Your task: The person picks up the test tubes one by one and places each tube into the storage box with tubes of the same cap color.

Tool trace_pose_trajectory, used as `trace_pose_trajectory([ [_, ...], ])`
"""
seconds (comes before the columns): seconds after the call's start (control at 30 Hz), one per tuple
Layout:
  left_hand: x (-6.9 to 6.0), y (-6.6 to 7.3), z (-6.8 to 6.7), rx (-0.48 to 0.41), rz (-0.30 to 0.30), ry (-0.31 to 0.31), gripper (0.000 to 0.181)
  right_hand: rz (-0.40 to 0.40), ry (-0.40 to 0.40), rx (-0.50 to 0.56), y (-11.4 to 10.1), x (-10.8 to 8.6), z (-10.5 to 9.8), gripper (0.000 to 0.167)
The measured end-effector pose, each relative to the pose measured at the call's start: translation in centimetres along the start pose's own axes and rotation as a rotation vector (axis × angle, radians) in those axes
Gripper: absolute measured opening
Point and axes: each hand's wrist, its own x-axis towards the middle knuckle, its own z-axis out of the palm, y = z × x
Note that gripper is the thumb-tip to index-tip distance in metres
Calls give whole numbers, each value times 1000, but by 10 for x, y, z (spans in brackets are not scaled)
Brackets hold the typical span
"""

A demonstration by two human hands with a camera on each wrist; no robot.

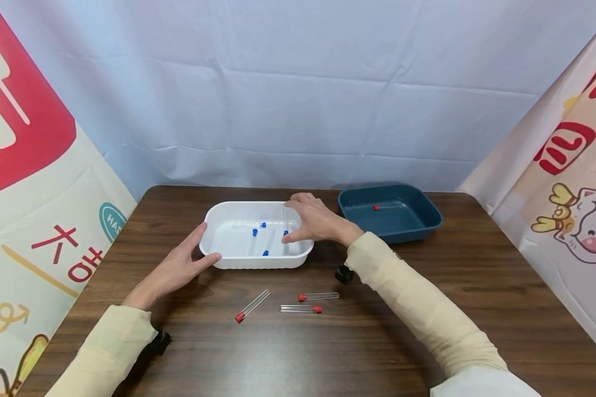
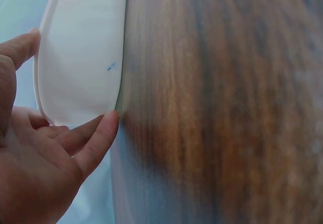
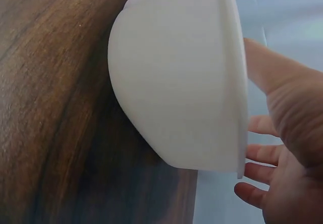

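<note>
In the head view a white basin (image 1: 230, 263) holds several glass test tubes with blue caps, one being a test tube (image 1: 249, 226) lying crosswise. My left hand (image 1: 181, 264) grips the basin's left end, thumb at the near rim. The left wrist view shows its fingers (image 2: 96, 146) against the outer wall. Over the right end reaches my right hand (image 1: 318, 218), holding a blue-capped test tube (image 1: 285, 219) between thumb and fingertips. In the right wrist view the basin wall (image 3: 176, 77) hides that tube; thumb and fingertips pass behind the rim.
Three red-capped test tubes, including one test tube (image 1: 252, 306) lying at an angle, rest on the brown table (image 1: 203, 353) nearer me. A dark blue basin (image 1: 389, 237) with a red cap (image 1: 376, 208) visible inside stands back right. A pale cloth (image 1: 303, 121) hangs behind.
</note>
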Motion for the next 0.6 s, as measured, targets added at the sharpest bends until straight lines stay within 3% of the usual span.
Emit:
trace_pose_trajectory([
  [0.6,0,1,1,-5,-2,-4,101,5,3,62,5,-4,10,97],
])
